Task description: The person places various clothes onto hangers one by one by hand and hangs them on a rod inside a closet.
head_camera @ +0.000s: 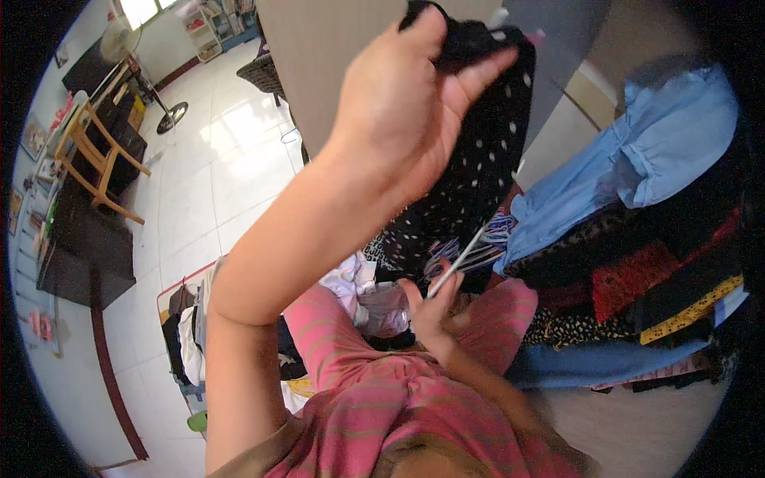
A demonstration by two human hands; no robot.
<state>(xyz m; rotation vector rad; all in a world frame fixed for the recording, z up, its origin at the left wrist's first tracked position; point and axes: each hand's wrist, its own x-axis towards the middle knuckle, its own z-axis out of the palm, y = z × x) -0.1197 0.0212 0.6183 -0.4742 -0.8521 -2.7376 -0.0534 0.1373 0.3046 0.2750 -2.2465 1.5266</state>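
My left hand (394,113) is raised high, gripping the top of a black garment with white spots (487,149). The cloth hangs down from it towards my lap. Low between my knees, my right hand (433,313) holds a thin white rod (457,263) that looks like part of a clothes hanger; its far end reaches the spotted cloth. Behind that hand lies a bundle of thin striped hangers (499,233), partly covered by the garment. Pale crumpled clothing (352,287) rests beside my pink striped trouser leg (320,313).
To the right are stacked folded clothes (633,281) with a light blue garment (675,137) over them. At my left stands an open container of clothes (190,334). A pale panel (299,54) rises ahead. Farther left are a wooden chair (98,155) and a standing fan (119,45).
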